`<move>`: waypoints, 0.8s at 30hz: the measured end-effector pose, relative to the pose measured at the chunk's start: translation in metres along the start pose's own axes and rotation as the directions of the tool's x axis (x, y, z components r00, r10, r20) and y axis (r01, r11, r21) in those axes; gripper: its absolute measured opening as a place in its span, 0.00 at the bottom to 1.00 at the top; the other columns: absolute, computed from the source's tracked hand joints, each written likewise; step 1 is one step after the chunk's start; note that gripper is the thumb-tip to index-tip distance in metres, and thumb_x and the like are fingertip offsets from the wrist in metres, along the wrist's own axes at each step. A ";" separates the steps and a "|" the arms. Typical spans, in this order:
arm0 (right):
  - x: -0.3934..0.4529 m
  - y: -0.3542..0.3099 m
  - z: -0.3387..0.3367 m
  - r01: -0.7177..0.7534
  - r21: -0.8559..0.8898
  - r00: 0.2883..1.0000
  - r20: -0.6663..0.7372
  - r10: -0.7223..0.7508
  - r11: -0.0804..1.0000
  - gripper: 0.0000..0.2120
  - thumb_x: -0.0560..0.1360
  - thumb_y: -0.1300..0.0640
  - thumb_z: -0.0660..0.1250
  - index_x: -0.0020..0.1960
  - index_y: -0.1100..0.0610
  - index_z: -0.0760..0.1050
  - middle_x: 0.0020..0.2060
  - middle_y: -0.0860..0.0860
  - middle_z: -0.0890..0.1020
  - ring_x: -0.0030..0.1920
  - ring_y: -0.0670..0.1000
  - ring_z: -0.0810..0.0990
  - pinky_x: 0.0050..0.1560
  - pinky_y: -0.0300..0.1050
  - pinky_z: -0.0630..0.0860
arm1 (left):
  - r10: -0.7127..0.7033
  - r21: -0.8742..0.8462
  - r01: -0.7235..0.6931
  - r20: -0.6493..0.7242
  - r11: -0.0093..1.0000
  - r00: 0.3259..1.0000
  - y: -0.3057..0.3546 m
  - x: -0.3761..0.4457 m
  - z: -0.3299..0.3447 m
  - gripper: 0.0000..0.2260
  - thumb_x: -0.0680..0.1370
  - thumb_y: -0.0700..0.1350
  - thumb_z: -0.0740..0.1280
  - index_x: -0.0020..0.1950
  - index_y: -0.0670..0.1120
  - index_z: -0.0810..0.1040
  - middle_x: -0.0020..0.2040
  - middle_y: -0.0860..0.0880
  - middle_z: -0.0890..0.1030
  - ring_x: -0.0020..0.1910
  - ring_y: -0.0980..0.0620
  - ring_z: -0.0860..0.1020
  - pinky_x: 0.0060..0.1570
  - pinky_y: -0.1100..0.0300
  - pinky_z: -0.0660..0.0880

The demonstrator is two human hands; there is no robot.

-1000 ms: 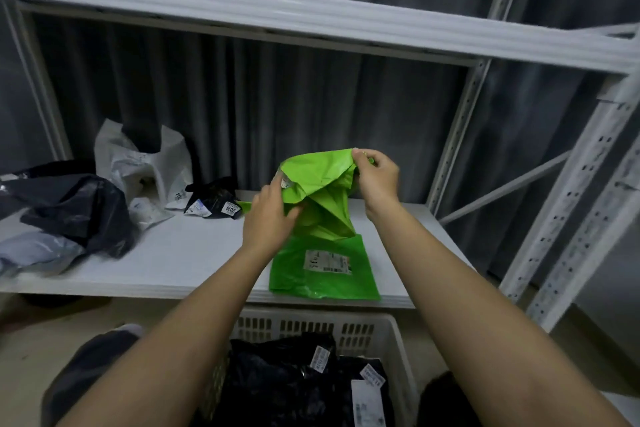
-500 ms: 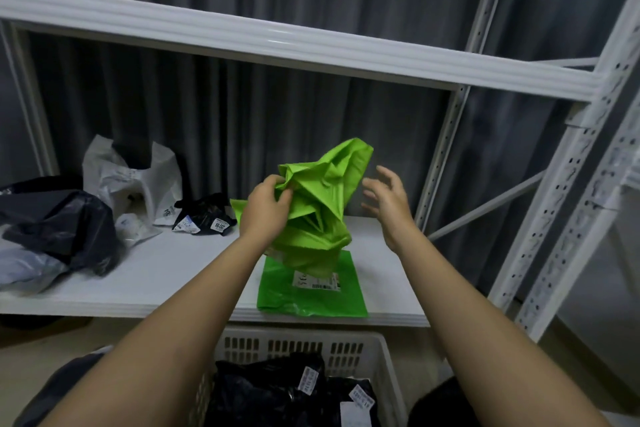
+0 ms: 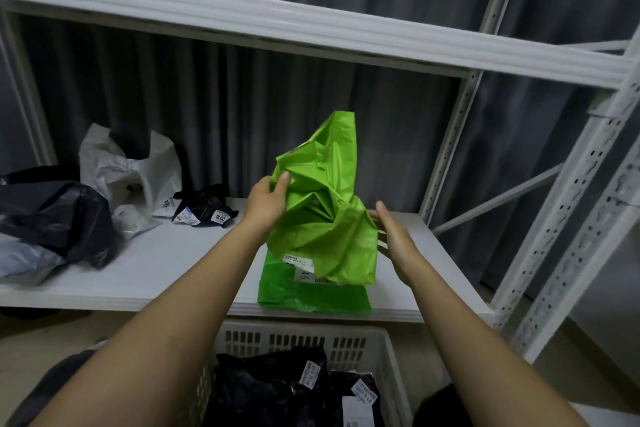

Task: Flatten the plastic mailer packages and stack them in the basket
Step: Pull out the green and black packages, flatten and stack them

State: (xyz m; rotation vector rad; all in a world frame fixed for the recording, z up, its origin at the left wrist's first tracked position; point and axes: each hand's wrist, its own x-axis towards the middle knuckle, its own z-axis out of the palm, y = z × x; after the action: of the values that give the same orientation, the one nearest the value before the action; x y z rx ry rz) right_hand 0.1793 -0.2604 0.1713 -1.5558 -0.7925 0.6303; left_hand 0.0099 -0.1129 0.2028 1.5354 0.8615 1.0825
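Left hand (image 3: 265,204) pinches the upper left edge of the crumpled bright-green plastic mailer bag (image 3: 323,218), thumb over the film, holding it up above the shelf. Right hand (image 3: 394,239) is open, fingers straight, at the bag's lower right side; contact likely, can't confirm.

Handling, as a judgement: thin film, very light, limp, no stiffness, probably slick. It won't hold shape, and trapped air likely puffs it. Best grip is along two edges or corners, pulled apart to tension, then pressed flat on the white shelf board (image 3: 145,263).

Under it a second, flattened green mailer with a white label (image 3: 311,298) lies on the shelf front edge. White slotted plastic basket (image 3: 301,343) sits below the shelf, already holding black mailers (image 3: 270,388). More crumpled mailers wait at left: white one (image 3: 128,170), small black one (image 3: 204,206), large dark one (image 3: 59,215).

Versus half a second ago: right hand was clear of the bag, fingers spread; now it's in against the lower side. The bag has opened downward and hangs longer, its tip higher. Left-hand grip unchanged.
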 end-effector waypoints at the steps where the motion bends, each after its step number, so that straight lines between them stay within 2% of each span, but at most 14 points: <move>1: 0.000 0.006 -0.001 -0.024 -0.002 0.999 0.027 0.025 1.000 0.21 0.79 0.37 0.55 0.61 0.48 0.76 0.59 0.48 0.79 0.62 0.52 0.76 0.67 0.55 0.67 | -0.043 -0.048 0.043 -0.009 0.998 0.999 -0.004 0.003 -0.001 0.12 0.81 0.54 0.61 0.54 0.47 0.75 0.53 0.46 0.79 0.54 0.45 0.78 0.58 0.47 0.76; 5: -0.005 0.021 0.004 -0.022 0.044 0.995 0.102 0.017 0.999 0.15 0.77 0.39 0.58 0.58 0.44 0.74 0.54 0.45 0.80 0.55 0.47 0.79 0.56 0.48 0.76 | -0.162 -0.175 0.157 -0.012 0.972 0.987 -0.014 0.007 -0.001 0.15 0.81 0.54 0.60 0.61 0.45 0.74 0.55 0.45 0.78 0.53 0.45 0.77 0.57 0.44 0.76; 7: -0.004 0.028 0.008 0.012 0.069 0.995 0.096 -0.019 0.998 0.21 0.74 0.40 0.63 0.62 0.49 0.74 0.56 0.48 0.81 0.54 0.48 0.81 0.56 0.50 0.78 | -0.196 -0.214 0.187 -0.022 0.959 0.980 -0.020 0.009 -0.001 0.15 0.82 0.54 0.59 0.61 0.46 0.74 0.56 0.45 0.78 0.54 0.44 0.77 0.58 0.44 0.76; 9: -0.001 0.035 0.014 0.005 0.102 0.997 0.075 -0.013 0.995 0.19 0.73 0.48 0.70 0.62 0.52 0.74 0.54 0.51 0.82 0.53 0.51 0.82 0.55 0.51 0.79 | -0.243 -0.250 0.227 -0.033 0.941 0.970 -0.027 0.012 -0.002 0.14 0.82 0.54 0.59 0.60 0.46 0.73 0.56 0.45 0.78 0.54 0.44 0.77 0.55 0.45 0.77; 11: 0.003 0.042 0.019 -0.002 0.102 1.000 0.021 0.000 0.995 0.15 0.75 0.60 0.70 0.60 0.56 0.75 0.50 0.52 0.83 0.51 0.53 0.83 0.53 0.53 0.80 | -0.280 -0.278 0.263 -0.026 0.924 0.960 -0.034 0.013 -0.001 0.14 0.81 0.55 0.59 0.60 0.47 0.72 0.54 0.47 0.77 0.50 0.46 0.77 0.44 0.52 0.80; 13: 0.010 0.050 0.022 -0.013 0.092 0.999 -0.039 0.016 0.996 0.11 0.75 0.64 0.69 0.58 0.57 0.76 0.49 0.54 0.83 0.51 0.56 0.82 0.54 0.55 0.79 | -0.301 -0.237 0.291 -0.006 0.927 0.954 -0.043 0.014 -0.002 0.16 0.80 0.55 0.63 0.61 0.45 0.72 0.52 0.49 0.76 0.44 0.52 0.77 0.30 0.62 0.77; 14: 0.013 0.053 0.022 -0.005 0.075 0.998 -0.068 0.011 0.997 0.09 0.75 0.64 0.68 0.55 0.56 0.77 0.49 0.55 0.83 0.51 0.57 0.82 0.54 0.57 0.79 | -0.310 -0.208 0.306 0.015 0.929 0.951 -0.047 0.015 -0.004 0.18 0.78 0.54 0.65 0.62 0.44 0.71 0.52 0.48 0.77 0.42 0.54 0.76 0.26 0.64 0.75; 16: 0.021 0.062 0.020 -0.009 0.049 0.991 -0.131 0.015 0.999 0.08 0.75 0.64 0.68 0.51 0.54 0.77 0.50 0.57 0.83 0.51 0.57 0.82 0.54 0.58 0.79 | -0.339 -0.165 0.348 0.082 0.923 0.937 -0.061 0.018 -0.008 0.21 0.76 0.48 0.71 0.65 0.41 0.71 0.53 0.45 0.78 0.38 0.55 0.76 0.24 0.67 0.72; 19: 0.033 0.074 0.015 -0.014 0.024 0.972 -0.232 0.019 1.000 0.08 0.74 0.65 0.70 0.51 0.57 0.77 0.49 0.59 0.83 0.48 0.58 0.82 0.53 0.60 0.79 | -0.363 -0.128 0.374 0.103 0.918 0.926 -0.077 0.024 -0.014 0.22 0.75 0.38 0.71 0.67 0.41 0.70 0.46 0.46 0.77 0.32 0.54 0.73 0.22 0.69 0.69; 22: 0.047 0.082 0.011 -0.024 0.011 0.950 -0.310 0.026 1.000 0.11 0.72 0.65 0.72 0.51 0.56 0.77 0.45 0.57 0.82 0.47 0.58 0.82 0.53 0.59 0.79 | -0.357 -0.086 0.361 0.061 0.929 0.932 -0.087 0.029 -0.018 0.17 0.75 0.33 0.69 0.62 0.43 0.72 0.40 0.47 0.76 0.31 0.54 0.70 0.21 0.68 0.68; 24: 0.059 0.091 0.010 -0.036 -0.015 0.939 -0.343 0.028 0.999 0.13 0.70 0.64 0.74 0.51 0.53 0.77 0.48 0.58 0.81 0.50 0.58 0.81 0.54 0.58 0.79 | -0.360 -0.043 0.361 0.032 0.932 0.932 -0.096 0.034 -0.017 0.15 0.76 0.31 0.67 0.58 0.44 0.72 0.37 0.47 0.73 0.30 0.53 0.68 0.25 0.64 0.67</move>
State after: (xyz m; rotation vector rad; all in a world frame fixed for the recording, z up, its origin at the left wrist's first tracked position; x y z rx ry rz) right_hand 0.2204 -0.2121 0.0829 -1.6433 -0.5119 0.3586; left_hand 0.0058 -0.0547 0.1171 1.2823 1.0456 0.8081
